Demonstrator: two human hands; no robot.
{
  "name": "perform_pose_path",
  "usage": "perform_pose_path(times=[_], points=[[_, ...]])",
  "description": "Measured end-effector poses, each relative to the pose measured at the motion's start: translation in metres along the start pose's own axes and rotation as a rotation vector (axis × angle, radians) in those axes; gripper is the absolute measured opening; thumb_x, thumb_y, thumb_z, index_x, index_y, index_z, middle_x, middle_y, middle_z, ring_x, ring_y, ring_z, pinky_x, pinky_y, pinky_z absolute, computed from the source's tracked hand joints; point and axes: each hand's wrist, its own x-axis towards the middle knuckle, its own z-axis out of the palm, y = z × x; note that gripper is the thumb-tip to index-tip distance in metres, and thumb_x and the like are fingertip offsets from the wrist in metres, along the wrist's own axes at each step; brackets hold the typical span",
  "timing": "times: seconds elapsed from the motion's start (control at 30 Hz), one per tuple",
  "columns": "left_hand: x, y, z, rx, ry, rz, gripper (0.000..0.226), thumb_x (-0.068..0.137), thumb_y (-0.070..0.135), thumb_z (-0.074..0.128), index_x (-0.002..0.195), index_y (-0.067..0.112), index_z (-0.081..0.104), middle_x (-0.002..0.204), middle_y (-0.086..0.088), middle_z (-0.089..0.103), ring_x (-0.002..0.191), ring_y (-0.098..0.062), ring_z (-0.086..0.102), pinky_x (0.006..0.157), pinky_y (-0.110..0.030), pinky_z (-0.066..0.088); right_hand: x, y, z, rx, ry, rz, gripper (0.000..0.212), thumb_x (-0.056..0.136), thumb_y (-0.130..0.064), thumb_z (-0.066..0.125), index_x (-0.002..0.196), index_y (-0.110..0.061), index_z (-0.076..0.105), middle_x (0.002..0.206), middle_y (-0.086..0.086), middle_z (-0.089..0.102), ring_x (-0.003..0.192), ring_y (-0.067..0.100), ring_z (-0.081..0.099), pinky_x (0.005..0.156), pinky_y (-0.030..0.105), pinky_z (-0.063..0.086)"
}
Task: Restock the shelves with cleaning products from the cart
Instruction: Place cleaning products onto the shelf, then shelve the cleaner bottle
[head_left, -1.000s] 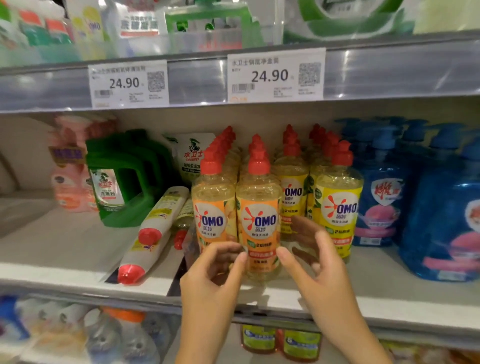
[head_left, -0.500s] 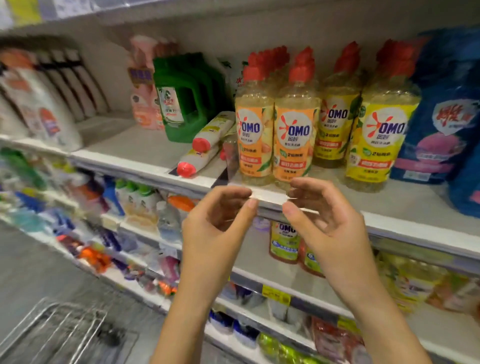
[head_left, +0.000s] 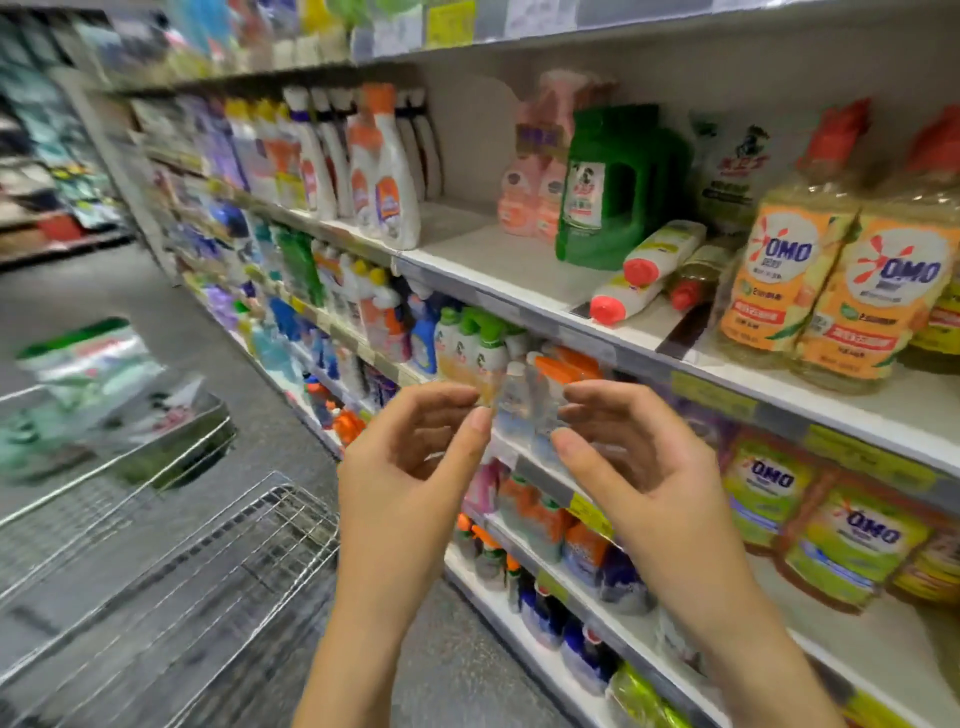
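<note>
Orange-labelled clear plastic OMO bottles (head_left: 831, 296) stand on the white shelf (head_left: 483, 254). We've let go and turned away, left hand (head_left: 410, 467) and right hand (head_left: 639, 467) loosely curled, empty, heading for the silver wire cart (head_left: 249, 545), where blurred green-and-white packs (head_left: 88, 374) wait.
</note>
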Motion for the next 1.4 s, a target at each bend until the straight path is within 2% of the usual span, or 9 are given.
perform_pose_path(times=[0.1, 0.17, 0.3, 0.37, 0.6, 0.73, 0.87, 1.17, 1.4], points=[[-0.011, 0.002, -0.074, 0.043, 0.136, -0.024, 0.011, 0.081, 0.024, 0.069, 0.09, 0.018, 0.07, 0.083, -0.001, 0.072, 0.08, -0.019, 0.07, 0.071, -0.028, 0.057, -0.004, -0.006, 0.076, 0.097, -0.139, 0.013, 0.021, 0.08, -0.032, 0.072, 0.1, -0.03, 0.066, 0.097, -0.008, 0.07, 0.094, 0.009, 0.066, 0.079, 0.017, 0.051], [-0.022, 0.005, -0.127, 0.067, 0.233, -0.037, 0.007, 0.082, 0.017, 0.07, 0.089, 0.017, 0.07, 0.081, -0.001, 0.072, 0.078, -0.018, 0.069, 0.071, -0.024, 0.056, -0.009, -0.012, 0.131, 0.145, -0.234, 0.015, 0.022, 0.079, -0.033, 0.074, 0.1, -0.031, 0.067, 0.096, -0.008, 0.07, 0.093, 0.009, 0.066, 0.077, 0.016, 0.051], [-0.045, 0.013, -0.236, 0.147, 0.458, -0.056, 0.014, 0.076, 0.027, 0.07, 0.087, 0.019, 0.07, 0.08, 0.002, 0.072, 0.076, -0.012, 0.068, 0.072, -0.024, 0.056, -0.026, -0.027, 0.242, 0.248, -0.446, 0.024, 0.029, 0.075, -0.038, 0.077, 0.102, -0.03, 0.067, 0.101, -0.007, 0.07, 0.092, 0.01, 0.067, 0.073, 0.016, 0.051], [-0.058, 0.013, -0.289, 0.189, 0.558, -0.07, 0.01, 0.078, 0.022, 0.072, 0.088, 0.02, 0.07, 0.079, 0.002, 0.072, 0.075, -0.01, 0.068, 0.069, -0.022, 0.055, -0.036, -0.033, 0.297, 0.278, -0.546, 0.02, 0.028, 0.075, -0.036, 0.076, 0.101, -0.029, 0.068, 0.102, -0.005, 0.071, 0.091, 0.01, 0.067, 0.075, 0.015, 0.051], [-0.097, 0.004, -0.418, 0.247, 0.786, -0.131, 0.012, 0.078, 0.013, 0.074, 0.084, 0.024, 0.072, 0.08, 0.006, 0.072, 0.075, -0.004, 0.066, 0.066, -0.015, 0.052, -0.069, -0.035, 0.432, 0.363, -0.739, 0.121, 0.035, 0.059, -0.036, 0.071, 0.093, -0.027, 0.071, 0.093, -0.002, 0.072, 0.082, 0.006, 0.068, 0.073, 0.015, 0.052], [-0.094, -0.011, -0.453, 0.24, 0.833, -0.159, 0.015, 0.078, 0.01, 0.074, 0.083, 0.024, 0.072, 0.079, 0.008, 0.071, 0.074, -0.001, 0.066, 0.063, -0.01, 0.049, -0.071, -0.027, 0.479, 0.335, -0.868, 0.114, 0.035, 0.061, -0.036, 0.071, 0.096, -0.04, 0.069, 0.096, -0.006, 0.072, 0.086, 0.006, 0.068, 0.074, 0.013, 0.052], [-0.066, -0.037, -0.478, 0.227, 0.818, -0.215, 0.015, 0.078, 0.013, 0.074, 0.085, 0.026, 0.072, 0.083, 0.008, 0.072, 0.08, -0.004, 0.067, 0.068, -0.013, 0.051, -0.052, -0.008, 0.522, 0.312, -0.916, 0.128, 0.038, 0.061, -0.041, 0.071, 0.099, -0.039, 0.068, 0.096, -0.006, 0.072, 0.087, 0.007, 0.068, 0.074, 0.017, 0.054], [0.053, -0.103, -0.565, 0.302, 0.882, -0.272, 0.016, 0.078, 0.014, 0.074, 0.09, 0.024, 0.07, 0.084, 0.01, 0.072, 0.08, -0.003, 0.067, 0.068, -0.011, 0.05, 0.055, 0.054, 0.646, 0.333, -1.004, 0.184, 0.034, 0.059, -0.036, 0.072, 0.092, -0.04, 0.07, 0.094, -0.01, 0.071, 0.086, 0.005, 0.067, 0.072, 0.01, 0.051], [0.108, -0.148, -0.627, 0.291, 1.0, -0.41, 0.017, 0.079, 0.012, 0.074, 0.091, 0.024, 0.069, 0.081, 0.013, 0.071, 0.076, -0.001, 0.067, 0.066, -0.011, 0.05, 0.102, 0.077, 0.755, 0.293, -1.203, 0.189, 0.037, 0.064, -0.038, 0.073, 0.1, -0.031, 0.067, 0.097, -0.011, 0.07, 0.09, 0.006, 0.066, 0.077, 0.014, 0.051]])
